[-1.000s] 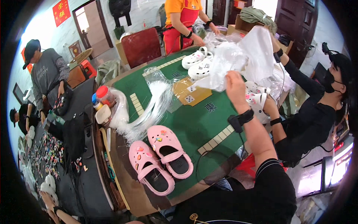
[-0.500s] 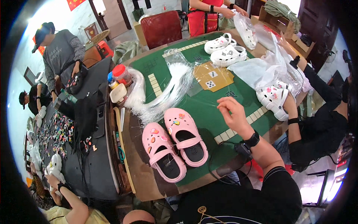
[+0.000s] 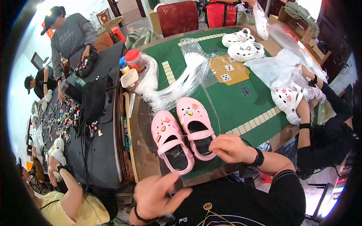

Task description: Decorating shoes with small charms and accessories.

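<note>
Two pink clogs with small colourful charms stand side by side on the table before me: the left clog [image 3: 177, 158] and the right clog [image 3: 205, 135]. Thin clear strands show about their straps. My right hand [image 3: 233, 149] is at the heel of the right clog, fingers pinched together; what they hold, if anything, is too small to make out. My left hand [image 3: 158, 196] is just below the left clog's heel, thumb and fingers apart and nothing in it. Beyond the clogs lies a bundle of thin white plastic strands [image 3: 188, 75].
A red-lidded jar [image 3: 135, 61] and a white tub [image 3: 129, 78] stand at the table's left edge. White clogs [image 3: 246, 51] sit at the far side. On the right, a person's hands hold a white clog [image 3: 285, 102] beside plastic bags. Loose charms [image 3: 62, 124] cover the black table.
My right hand has come down and nearer, from over the green tabletop to the right clog's heel. My left hand has come into view from below. The view has shifted slightly.
</note>
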Tool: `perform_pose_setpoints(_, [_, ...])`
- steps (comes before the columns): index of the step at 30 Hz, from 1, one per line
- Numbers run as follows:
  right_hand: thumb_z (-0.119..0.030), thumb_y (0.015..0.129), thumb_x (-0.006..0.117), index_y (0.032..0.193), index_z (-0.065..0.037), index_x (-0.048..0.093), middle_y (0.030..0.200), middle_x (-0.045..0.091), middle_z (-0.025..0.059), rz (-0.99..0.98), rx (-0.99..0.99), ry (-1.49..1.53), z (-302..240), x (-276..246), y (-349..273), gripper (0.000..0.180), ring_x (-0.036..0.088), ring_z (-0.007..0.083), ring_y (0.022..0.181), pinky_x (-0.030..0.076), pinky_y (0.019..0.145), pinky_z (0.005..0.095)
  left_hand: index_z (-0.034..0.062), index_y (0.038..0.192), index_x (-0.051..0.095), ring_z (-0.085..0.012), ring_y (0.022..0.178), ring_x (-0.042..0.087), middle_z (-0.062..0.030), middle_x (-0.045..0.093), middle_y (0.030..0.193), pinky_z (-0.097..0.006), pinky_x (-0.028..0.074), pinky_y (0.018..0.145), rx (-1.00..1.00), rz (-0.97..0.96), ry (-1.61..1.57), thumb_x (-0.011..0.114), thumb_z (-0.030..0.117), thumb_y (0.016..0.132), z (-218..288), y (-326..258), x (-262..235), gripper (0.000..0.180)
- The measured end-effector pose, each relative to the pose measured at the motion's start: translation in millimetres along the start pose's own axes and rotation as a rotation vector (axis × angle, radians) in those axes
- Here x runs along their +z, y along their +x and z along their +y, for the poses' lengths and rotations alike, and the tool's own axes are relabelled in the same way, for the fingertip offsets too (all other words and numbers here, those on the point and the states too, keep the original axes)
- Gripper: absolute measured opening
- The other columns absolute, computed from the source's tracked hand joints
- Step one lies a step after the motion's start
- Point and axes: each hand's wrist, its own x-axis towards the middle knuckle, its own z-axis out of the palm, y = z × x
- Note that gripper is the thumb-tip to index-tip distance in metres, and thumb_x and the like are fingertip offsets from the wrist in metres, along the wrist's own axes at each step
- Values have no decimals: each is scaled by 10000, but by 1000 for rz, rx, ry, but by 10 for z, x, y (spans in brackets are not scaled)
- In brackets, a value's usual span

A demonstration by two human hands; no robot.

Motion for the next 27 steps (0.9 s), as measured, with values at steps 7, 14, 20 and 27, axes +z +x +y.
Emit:
perform_pose_setpoints(7, [-63, 817, 668, 901, -49, 646, 845, 655, 88, -162, -6, 169, -38, 232, -281, 88, 649, 263, 722, 528, 615, 358, 117, 973, 653, -160, 563, 532, -13, 434, 654, -303, 449, 494, 79, -109, 479, 685, 152, 759, -586, -297, 661, 220])
perform_pose_setpoints(14, [-128, 845, 653, 892, -86, 654, 781, 645, 69, -347, 128, 117, 30, 228, -550, 63, 649, 263, 694, 519, 580, 370, 107, 938, 644, -149, 638, 545, -3, 474, 710, -286, 460, 534, 118, -254, 499, 639, 124, 709, -680, -506, 606, 230])
perform_pose_setpoints(20, [-177, 854, 652, 892, -90, 637, 744, 615, 69, -492, 117, 29, -17, 220, -723, 97, 637, 269, 670, 513, 561, 378, 81, 965, 658, -133, 674, 555, 3, 532, 780, -262, 457, 538, 238, -289, 521, 647, 124, 703, -680, -714, 578, 266])
perform_pose_setpoints(27, [-177, 846, 658, 874, -85, 620, 731, 606, 75, -519, 26, 30, -52, 297, -743, 104, 633, 271, 663, 512, 554, 382, 65, 960, 680, -126, 728, 584, -15, 574, 862, -246, 483, 574, 346, -309, 452, 669, 121, 704, -569, -816, 548, 262])
